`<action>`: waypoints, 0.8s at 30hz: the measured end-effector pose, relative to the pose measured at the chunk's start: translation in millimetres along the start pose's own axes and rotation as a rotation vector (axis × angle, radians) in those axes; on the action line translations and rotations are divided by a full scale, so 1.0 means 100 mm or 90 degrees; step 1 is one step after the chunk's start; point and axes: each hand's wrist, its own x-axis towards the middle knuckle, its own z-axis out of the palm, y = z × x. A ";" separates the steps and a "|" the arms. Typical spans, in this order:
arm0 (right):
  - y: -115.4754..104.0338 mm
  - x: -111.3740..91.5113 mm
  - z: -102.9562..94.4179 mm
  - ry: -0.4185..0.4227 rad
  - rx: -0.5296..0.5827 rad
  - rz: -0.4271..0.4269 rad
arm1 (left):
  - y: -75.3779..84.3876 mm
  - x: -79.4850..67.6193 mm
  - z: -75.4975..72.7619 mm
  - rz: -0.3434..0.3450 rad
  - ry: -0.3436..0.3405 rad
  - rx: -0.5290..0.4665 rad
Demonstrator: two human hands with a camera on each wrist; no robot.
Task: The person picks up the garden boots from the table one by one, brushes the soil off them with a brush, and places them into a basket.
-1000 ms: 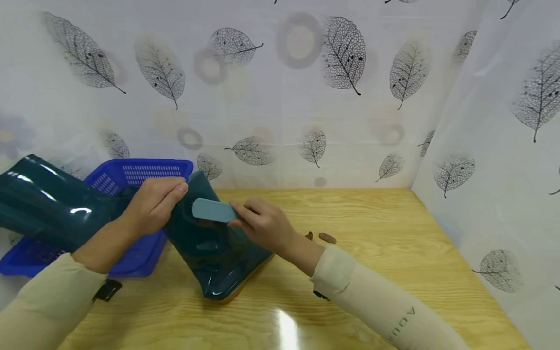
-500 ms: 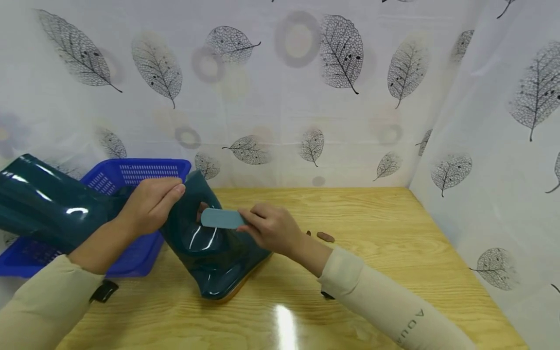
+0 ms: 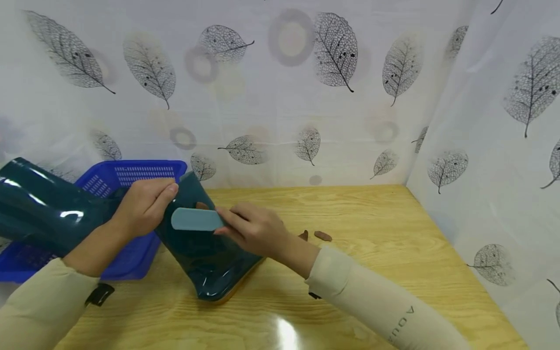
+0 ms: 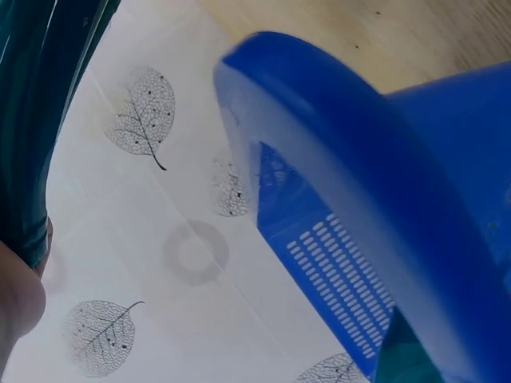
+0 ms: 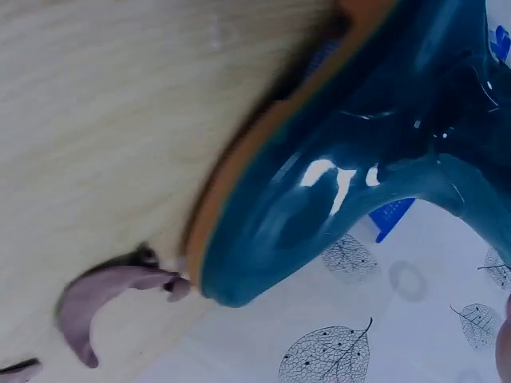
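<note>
Tilted dark-teal boot [image 3: 197, 250], glossy, a flat blade [image 3: 196, 220] across it
The boot's shaft [image 3: 192, 193] leans toward eleven o'clock, its orange-brown sole [image 3: 238, 286] facing about five. The pale blue-grey blade lies crosswise in front, rounded end at nine o'clock; whether it touches is unclear. Just beyond it, near twelve, a brown patch [image 3: 202, 205] shows on the boot.

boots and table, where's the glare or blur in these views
head view: bright glare on the table near the bottom edge, white streaks on the boot by the basket; right wrist view: white glints on the other boot, table grain soft and pale; left wrist view: basket's near rim looks slightly soft
</note>
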 end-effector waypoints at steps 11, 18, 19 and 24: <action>0.17 -0.15 -0.01 -0.050 -0.059 0.001 | 0.08 0.03 0.00 0.006 -0.005 0.050; 0.19 -0.26 -0.01 -0.065 -0.049 0.004 | 0.07 0.01 0.00 -0.009 -0.011 0.043; 0.19 -0.28 0.00 -0.066 -0.047 0.007 | 0.07 0.01 0.00 -0.010 -0.010 0.040; 0.21 -0.35 -0.01 -0.055 -0.028 0.014 | 0.04 -0.01 -0.01 -0.010 0.001 0.021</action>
